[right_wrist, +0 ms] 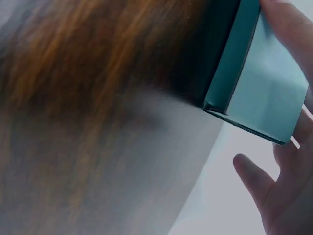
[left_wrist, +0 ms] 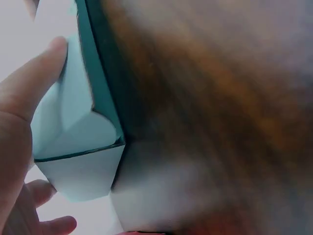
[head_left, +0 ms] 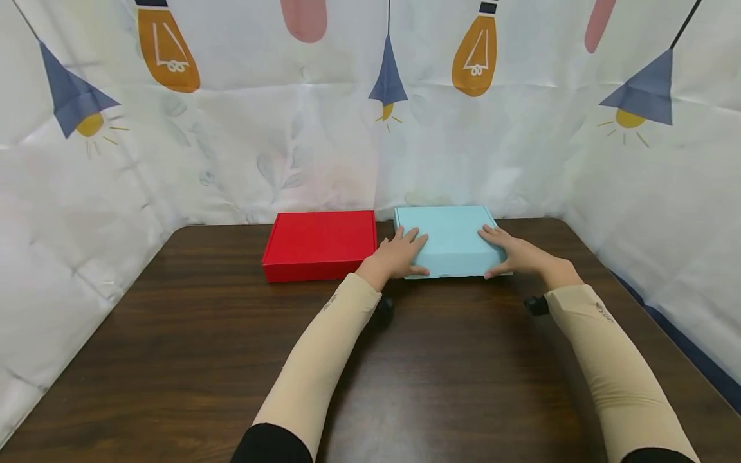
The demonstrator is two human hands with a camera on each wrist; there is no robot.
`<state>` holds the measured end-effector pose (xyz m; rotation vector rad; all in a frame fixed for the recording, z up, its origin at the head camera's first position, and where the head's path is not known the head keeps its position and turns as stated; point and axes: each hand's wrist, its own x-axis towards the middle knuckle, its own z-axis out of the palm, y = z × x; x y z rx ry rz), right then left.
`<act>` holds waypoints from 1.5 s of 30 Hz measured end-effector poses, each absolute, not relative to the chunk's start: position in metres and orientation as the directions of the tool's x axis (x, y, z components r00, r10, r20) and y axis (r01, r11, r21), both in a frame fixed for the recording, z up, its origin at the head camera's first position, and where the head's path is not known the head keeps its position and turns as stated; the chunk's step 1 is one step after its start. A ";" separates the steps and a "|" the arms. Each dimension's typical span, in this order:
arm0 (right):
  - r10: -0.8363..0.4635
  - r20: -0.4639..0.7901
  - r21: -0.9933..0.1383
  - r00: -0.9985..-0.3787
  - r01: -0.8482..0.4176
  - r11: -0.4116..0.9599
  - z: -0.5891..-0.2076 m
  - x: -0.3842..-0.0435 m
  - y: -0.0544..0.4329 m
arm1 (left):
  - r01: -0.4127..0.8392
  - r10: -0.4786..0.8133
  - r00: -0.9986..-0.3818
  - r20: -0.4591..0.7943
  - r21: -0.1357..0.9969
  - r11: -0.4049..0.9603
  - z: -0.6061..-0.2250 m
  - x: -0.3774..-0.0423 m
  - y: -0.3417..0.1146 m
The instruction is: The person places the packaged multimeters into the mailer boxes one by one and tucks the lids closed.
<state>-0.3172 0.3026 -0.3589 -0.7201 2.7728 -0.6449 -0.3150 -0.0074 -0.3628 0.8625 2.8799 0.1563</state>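
A light blue cardboard box (head_left: 448, 231) lies flat near the back of the dark wooden table. My left hand (head_left: 396, 256) touches its left front corner, fingers spread and fairly straight. On the box's right side, my right hand (head_left: 521, 254) rests with fingers likewise spread. In the left wrist view, the left thumb (left_wrist: 41, 73) lies against the front panel of the box (left_wrist: 76, 129), where a curved flap end shows. The right thumb (right_wrist: 288, 29) touches the front panel of the box (right_wrist: 266, 83) in the right wrist view.
A closed red box (head_left: 324, 238) sits left of the blue one, close by my left wrist. The dark wooden table (head_left: 173, 360) extends toward me. A white patterned cloth (head_left: 231, 141) hangs behind the table and along both sides.
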 end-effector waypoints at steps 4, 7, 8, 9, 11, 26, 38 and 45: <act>-0.503 -0.111 -0.458 -0.857 -0.405 0.791 -0.358 -0.319 0.297 | 0.551 0.565 -0.818 -0.108 0.138 0.823 -0.365 -0.320 -0.008; -0.497 -0.130 -0.423 -0.858 -0.405 0.810 -0.359 -0.320 0.293 | 0.547 0.566 -0.816 -0.113 0.162 0.821 -0.371 -0.321 -0.009; -0.493 -0.132 -0.408 -0.860 -0.406 0.817 -0.360 -0.320 0.292 | 0.543 0.563 -0.819 -0.112 0.168 0.823 -0.372 -0.322 -0.009; -0.488 -0.131 -0.394 -0.863 -0.407 0.824 -0.361 -0.320 0.291 | 0.539 0.561 -0.821 -0.110 0.176 0.824 -0.373 -0.322 -0.009; -0.479 -0.117 -0.362 -0.870 -0.412 0.836 -0.361 -0.320 0.292 | 0.538 0.559 -0.823 -0.102 0.179 0.824 -0.374 -0.323 -0.007; -0.490 -0.102 -0.326 -0.866 -0.436 0.839 -0.357 -0.311 0.285 | 0.502 0.522 -0.851 -0.062 0.201 0.841 -0.376 -0.321 0.004; -0.480 -0.117 -0.330 -0.869 -0.422 0.844 -0.360 -0.313 0.283 | 0.493 0.532 -0.842 -0.092 0.268 0.827 -0.373 -0.324 0.000; -0.466 -0.063 -0.293 -0.883 -0.430 0.854 -0.364 -0.313 0.284 | 0.496 0.530 -0.845 -0.078 0.258 0.829 -0.375 -0.322 0.001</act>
